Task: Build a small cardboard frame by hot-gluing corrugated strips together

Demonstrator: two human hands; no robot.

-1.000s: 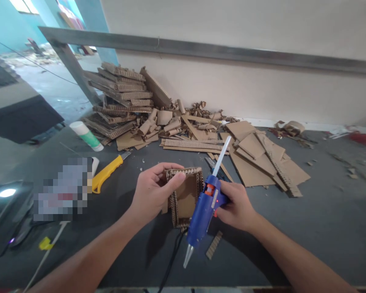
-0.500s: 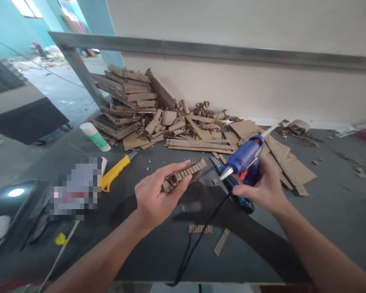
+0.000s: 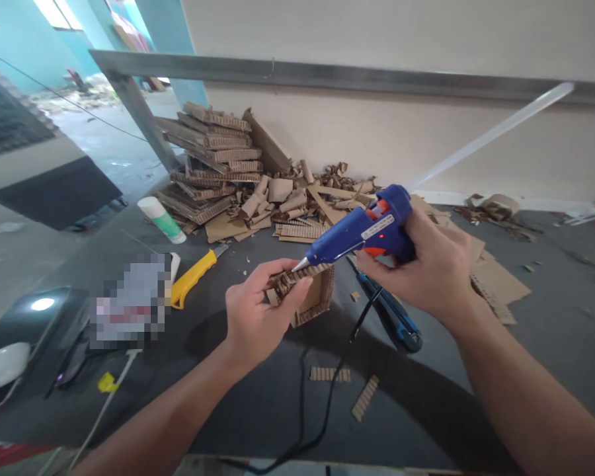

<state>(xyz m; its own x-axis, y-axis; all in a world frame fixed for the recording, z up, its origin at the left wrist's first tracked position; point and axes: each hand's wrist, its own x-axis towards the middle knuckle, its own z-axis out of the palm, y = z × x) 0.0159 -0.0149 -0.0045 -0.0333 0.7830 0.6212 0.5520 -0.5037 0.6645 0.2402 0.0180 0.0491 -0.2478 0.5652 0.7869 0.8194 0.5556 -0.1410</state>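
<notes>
My left hand is closed around a small cardboard piece with raised corrugated edges, held above the table with its inner face partly showing. In my right hand is a blue hot glue gun with an orange trigger and a clear glue stick jutting from its back. The metal nozzle meets the top corrugated edge of the piece, close to my left fingers. Beneath the glue gun lies a blue and black utility knife. Two short corrugated strips rest on the table in front of me.
A yellow cutter, a white and green glue tube and a white mouse are at left. Stacked cardboard panels and scraps line the back. The gun's black cable runs down the table.
My right hand has brought the glue gun leftward, so its nozzle now meets the cardboard piece. My left hand has tilted the piece, showing more of its inner face.
</notes>
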